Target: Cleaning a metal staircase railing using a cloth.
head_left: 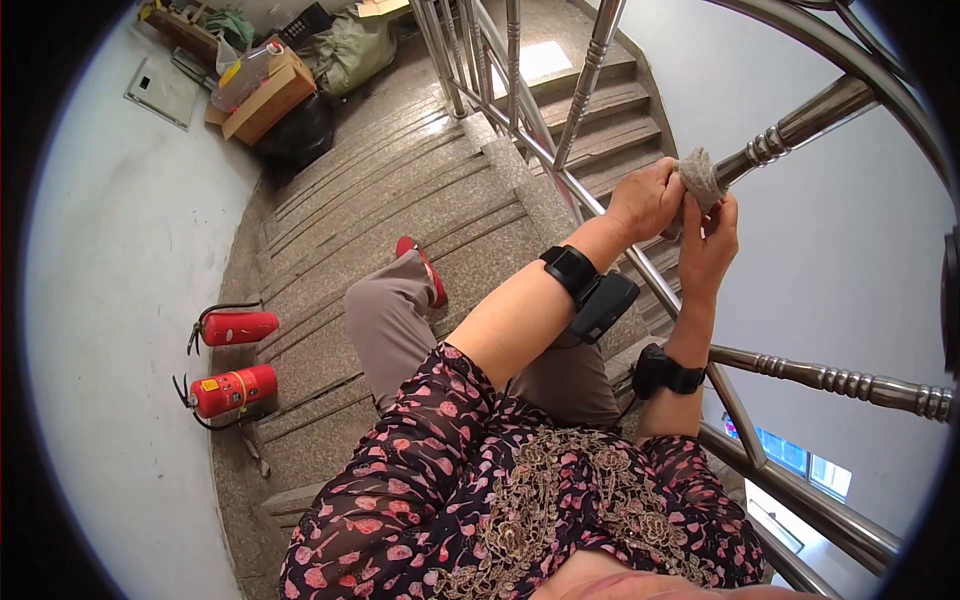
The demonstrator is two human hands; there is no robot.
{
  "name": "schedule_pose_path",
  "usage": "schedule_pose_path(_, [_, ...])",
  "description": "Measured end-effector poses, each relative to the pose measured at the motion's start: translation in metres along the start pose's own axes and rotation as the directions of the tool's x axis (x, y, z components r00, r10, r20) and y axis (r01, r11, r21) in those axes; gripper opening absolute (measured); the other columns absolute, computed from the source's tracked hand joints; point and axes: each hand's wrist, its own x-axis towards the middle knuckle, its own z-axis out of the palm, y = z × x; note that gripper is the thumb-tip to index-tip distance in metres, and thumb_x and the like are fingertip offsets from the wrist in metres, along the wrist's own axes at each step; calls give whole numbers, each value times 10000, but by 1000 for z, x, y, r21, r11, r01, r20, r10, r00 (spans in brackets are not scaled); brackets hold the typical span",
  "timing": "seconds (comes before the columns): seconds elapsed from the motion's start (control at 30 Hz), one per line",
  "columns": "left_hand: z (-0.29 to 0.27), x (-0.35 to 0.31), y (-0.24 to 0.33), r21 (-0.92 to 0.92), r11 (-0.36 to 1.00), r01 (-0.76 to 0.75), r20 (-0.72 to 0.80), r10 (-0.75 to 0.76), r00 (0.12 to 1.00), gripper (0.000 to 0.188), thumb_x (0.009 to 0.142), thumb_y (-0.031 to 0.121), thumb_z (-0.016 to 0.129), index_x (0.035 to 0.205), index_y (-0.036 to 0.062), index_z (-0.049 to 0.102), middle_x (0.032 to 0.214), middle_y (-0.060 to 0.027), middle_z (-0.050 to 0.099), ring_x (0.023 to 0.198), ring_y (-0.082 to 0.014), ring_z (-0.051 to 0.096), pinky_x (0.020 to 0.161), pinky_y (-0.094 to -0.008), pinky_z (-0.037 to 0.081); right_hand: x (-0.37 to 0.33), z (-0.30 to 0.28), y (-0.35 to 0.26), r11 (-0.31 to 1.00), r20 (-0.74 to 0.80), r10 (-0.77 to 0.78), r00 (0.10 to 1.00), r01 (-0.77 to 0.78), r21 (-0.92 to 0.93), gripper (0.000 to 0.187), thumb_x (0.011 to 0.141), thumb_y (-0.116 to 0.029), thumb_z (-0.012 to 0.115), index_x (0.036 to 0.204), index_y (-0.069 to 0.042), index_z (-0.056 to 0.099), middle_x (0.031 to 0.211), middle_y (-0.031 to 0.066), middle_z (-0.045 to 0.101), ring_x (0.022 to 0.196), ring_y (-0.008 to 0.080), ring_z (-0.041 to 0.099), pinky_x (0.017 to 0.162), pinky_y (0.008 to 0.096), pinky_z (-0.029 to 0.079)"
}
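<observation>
A greyish-beige cloth (702,176) is wrapped round the lower part of a shiny metal baluster (808,122) of the stair railing, at the upper right. My left hand (648,200) grips the cloth from its left side, fingers curled. From below, my right hand (710,245) holds it too, with the thumb and fingers bent round it. The cloth and my fingers hide the stretch of the baluster beneath them. Both wrists wear black straps, and a dark box-shaped device (605,308) sits by the left one.
Metal rails and more balusters (582,100) run beside me. Stone steps (330,260) descend on my left, with another flight (600,110) beyond the railing. Two red fire extinguishers (235,390) stand along the white wall. A cardboard box (268,98) and a green sack (352,52) lie at the landing.
</observation>
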Motion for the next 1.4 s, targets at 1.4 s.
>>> schedule_pose_path(1.4, [-20,-8,-9,530,848,3,275,-176,945,284,655,301,697,812,64,707,862,-177,685,851,-338,662,750,-408,540,-37,-4,84,991,271,133,953,-138,-1,168,943,-116,573,1030,21,619,862,-12,625,820,56,504,718,244,453])
